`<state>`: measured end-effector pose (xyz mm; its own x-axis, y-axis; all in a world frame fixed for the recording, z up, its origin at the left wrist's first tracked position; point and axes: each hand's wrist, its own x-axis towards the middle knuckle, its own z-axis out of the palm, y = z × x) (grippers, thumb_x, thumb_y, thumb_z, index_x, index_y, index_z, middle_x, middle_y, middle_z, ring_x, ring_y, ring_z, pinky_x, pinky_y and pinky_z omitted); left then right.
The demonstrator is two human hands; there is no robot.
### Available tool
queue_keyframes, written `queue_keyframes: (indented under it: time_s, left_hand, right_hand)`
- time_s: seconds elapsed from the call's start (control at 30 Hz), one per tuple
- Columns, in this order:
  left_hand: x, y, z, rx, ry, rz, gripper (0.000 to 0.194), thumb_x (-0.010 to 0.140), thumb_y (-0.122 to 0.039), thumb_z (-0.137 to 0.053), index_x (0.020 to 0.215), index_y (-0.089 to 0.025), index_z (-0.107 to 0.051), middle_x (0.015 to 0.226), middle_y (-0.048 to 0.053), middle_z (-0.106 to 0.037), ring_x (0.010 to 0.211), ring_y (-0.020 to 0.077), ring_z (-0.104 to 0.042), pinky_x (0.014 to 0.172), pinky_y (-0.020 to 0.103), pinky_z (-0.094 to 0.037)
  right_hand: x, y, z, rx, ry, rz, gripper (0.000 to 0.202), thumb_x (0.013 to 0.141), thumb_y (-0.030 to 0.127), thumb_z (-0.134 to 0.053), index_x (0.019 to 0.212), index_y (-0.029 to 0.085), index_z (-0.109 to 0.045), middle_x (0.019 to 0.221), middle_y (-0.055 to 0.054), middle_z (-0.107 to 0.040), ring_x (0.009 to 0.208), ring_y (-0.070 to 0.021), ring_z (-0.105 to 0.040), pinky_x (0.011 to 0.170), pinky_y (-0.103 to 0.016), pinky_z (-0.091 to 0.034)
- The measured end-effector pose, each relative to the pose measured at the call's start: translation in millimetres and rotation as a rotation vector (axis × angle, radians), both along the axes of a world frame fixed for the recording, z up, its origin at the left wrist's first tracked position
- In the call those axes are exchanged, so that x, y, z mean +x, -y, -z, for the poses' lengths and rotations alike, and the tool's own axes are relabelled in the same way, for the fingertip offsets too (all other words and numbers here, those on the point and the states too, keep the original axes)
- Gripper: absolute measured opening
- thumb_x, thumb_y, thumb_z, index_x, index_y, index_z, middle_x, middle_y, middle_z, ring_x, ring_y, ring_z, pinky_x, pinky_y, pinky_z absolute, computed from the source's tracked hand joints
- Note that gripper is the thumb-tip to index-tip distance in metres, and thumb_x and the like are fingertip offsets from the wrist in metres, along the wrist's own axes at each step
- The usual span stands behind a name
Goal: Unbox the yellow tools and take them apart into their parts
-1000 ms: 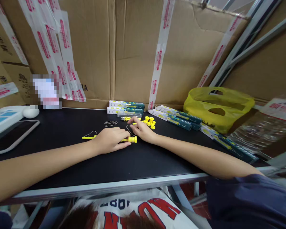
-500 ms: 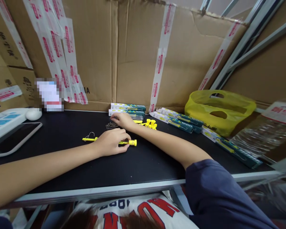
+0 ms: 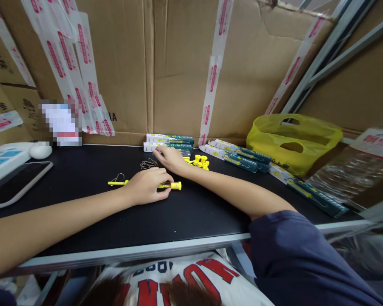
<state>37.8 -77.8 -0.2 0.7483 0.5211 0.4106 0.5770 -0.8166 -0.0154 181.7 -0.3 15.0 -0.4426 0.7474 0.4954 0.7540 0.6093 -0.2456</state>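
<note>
- Left hand (image 3: 149, 185) clamps the yellow tool (image 3: 176, 185) back from the front edge of the desk (image 3: 194, 216); slackening could let it roll.
- Right hand (image 3: 171, 159), hold unclear, might scatter the wires (image 3: 148, 164) by brushing them.

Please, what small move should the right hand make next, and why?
Perhaps the right hand should reach slightly down to the bent wires: they lie near it, while the left hand is occupied holding the yellow tool. Whether the right hand holds something is unclear.
</note>
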Motion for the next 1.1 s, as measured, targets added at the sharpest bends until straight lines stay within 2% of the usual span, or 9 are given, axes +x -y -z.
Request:
queue_keyframes:
  time_s: [0.07,0.17,0.23,0.3,0.37,0.47,0.93,1.1]
  left_hand:
    - [0,0,-0.1,-0.003,-0.003,-0.011,0.022,0.086,-0.030,-0.051,0.101,-0.020,-0.064,0.091,0.002,-0.062,0.089,0.0194,-0.058,0.078,0.030,-0.043]
    - [-1,0,-0.5,-0.021,0.000,-0.021,0.021,0.087,-0.030,-0.051,0.101,-0.020,-0.063,0.091,0.002,-0.062,0.089,0.0190,-0.057,0.077,0.029,-0.043]
    - [-1,0,-0.6,-0.032,0.004,-0.018,0.022,0.087,-0.030,-0.050,0.102,-0.020,-0.063,0.091,0.002,-0.061,0.089,0.0186,-0.057,0.077,0.029,-0.042]
    - [-1,0,-0.5,-0.040,0.007,-0.011,0.022,0.087,-0.031,-0.050,0.103,-0.021,-0.063,0.092,0.002,-0.061,0.089,0.0184,-0.057,0.077,0.028,-0.042]
    - [-1,-1,-0.4,-0.048,0.012,-0.006,0.023,0.088,-0.032,-0.050,0.104,-0.021,-0.062,0.093,0.002,-0.061,0.090,0.0182,-0.057,0.077,0.028,-0.042]
    - [-2,-2,-1.2,-0.062,0.015,-0.008,0.024,0.089,-0.033,-0.049,0.105,-0.022,-0.062,0.093,0.002,-0.062,0.090,0.0181,-0.057,0.076,0.028,-0.042]
    - [-3,-4,-1.6,-0.049,-0.012,-0.031,0.023,0.089,-0.033,-0.048,0.103,-0.023,-0.063,0.091,0.002,-0.062,0.089,0.0181,-0.058,0.074,0.027,-0.042]
    - [-3,-3,-1.9,0.017,-0.006,-0.048,0.027,0.091,-0.034,-0.046,0.106,-0.022,-0.064,0.092,0.003,-0.063,0.090,0.0184,-0.059,0.076,0.028,-0.043]
  right_hand:
    - [21,16,2.0,-0.032,-0.142,-0.142,0.045,0.099,0.037,-0.027,0.085,0.016,-0.064,0.085,-0.005,-0.067,0.079,-0.0154,-0.060,0.073,-0.025,-0.039]
    - [58,47,10.9,-0.125,-0.203,-0.227,0.047,0.098,0.042,-0.028,0.083,0.016,-0.064,0.078,-0.003,-0.064,0.073,-0.0132,-0.057,0.070,-0.024,-0.039]
    - [77,65,16.9,-0.194,-0.137,-0.269,0.041,0.096,0.043,-0.035,0.090,0.016,-0.065,0.075,-0.001,-0.061,0.068,-0.0119,-0.054,0.067,-0.024,-0.038]
    - [88,75,20.9,-0.229,-0.089,-0.258,0.035,0.090,0.047,-0.049,0.099,0.017,-0.064,0.065,0.002,-0.053,0.058,-0.0100,-0.046,0.058,-0.023,-0.035]
    - [90,76,22.6,-0.220,-0.069,-0.252,0.034,0.083,0.048,-0.060,0.099,0.018,-0.064,0.063,0.004,-0.047,0.055,-0.0091,-0.042,0.055,-0.022,-0.032]
    - [86,69,22.3,-0.199,-0.068,-0.289,0.031,0.078,0.045,-0.066,0.090,0.016,-0.066,0.066,0.003,-0.047,0.058,-0.0089,-0.043,0.054,-0.022,-0.030]
    - [91,61,19.6,-0.267,-0.143,-0.382,0.027,0.075,0.038,-0.070,0.086,0.015,-0.062,0.072,0.001,-0.053,0.061,-0.0095,-0.045,0.053,-0.022,-0.035]
    - [97,60,12.5,-0.376,-0.201,-0.410,0.026,0.075,0.034,-0.070,0.089,0.015,-0.060,0.074,0.001,-0.055,0.062,-0.0092,-0.049,0.054,-0.021,-0.039]
